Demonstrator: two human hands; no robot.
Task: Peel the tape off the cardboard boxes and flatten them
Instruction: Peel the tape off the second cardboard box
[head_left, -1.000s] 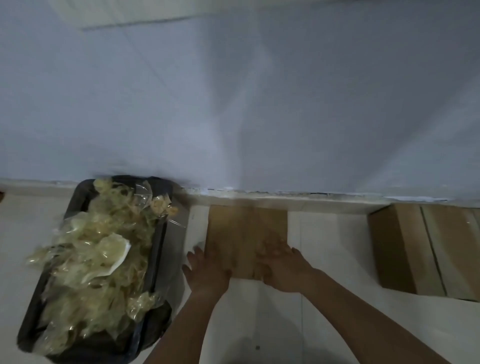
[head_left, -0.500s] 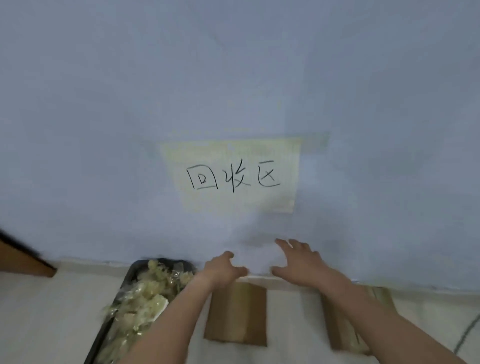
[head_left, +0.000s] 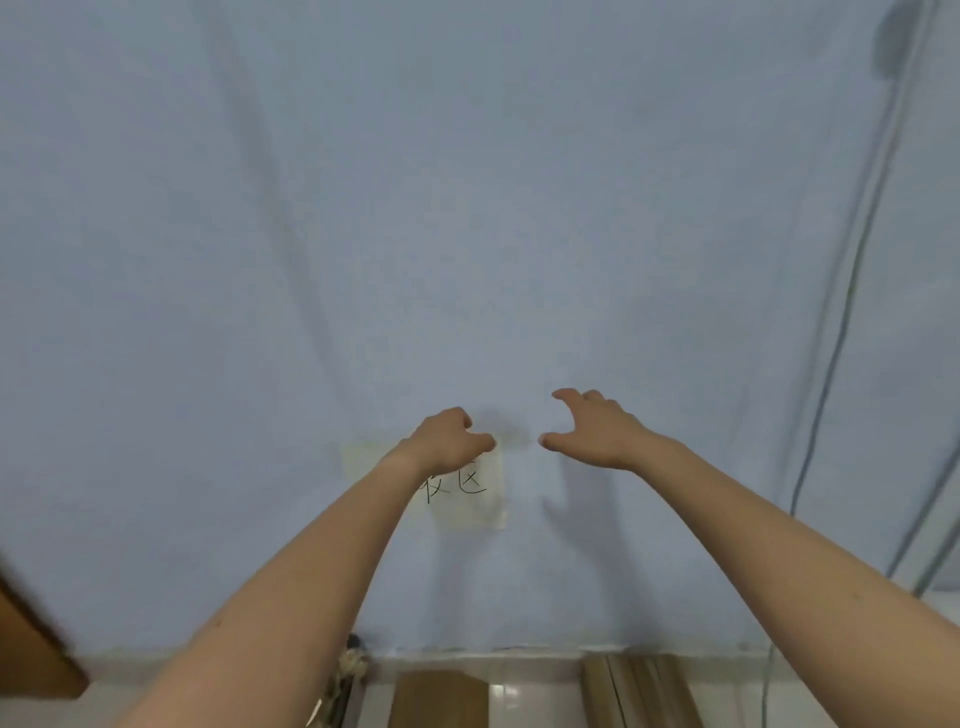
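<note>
head view: both arms stretch fwd & up in front of a pale blue wall (head_left: 467, 208). left hand (head_left: 449, 441) is loosely curled, thumb out toward the right, nothing in it. right hand (head_left: 592, 431) is spread, fingers (head_left: 569, 397) bent & apart, thumb pointing left, also holding nothing. the two thumbs are near each other but not touching.

behind the left hand, a pale paper sign (head_left: 467, 499) is stuck on the wall w/ black handwritten characters; left wrist covers part of it, so only two characters show.

task stuff is low at the bottom edge, on the light floor (head_left: 524, 696) against the wall base: a flat brown cardboard piece (head_left: 441, 699) at centre, & a second cardboard box (head_left: 636, 691) to its right w/ a lighter strip running along it, can't tell if tape. both well apart from the hands.

bit of a dark bin (head_left: 345, 691) w/ crumpled yellowish stuff peeks out by the left forearm. brown wooden edge (head_left: 31, 649) at lower left. thin cables (head_left: 841, 338) hang down the wall on the right.
</note>
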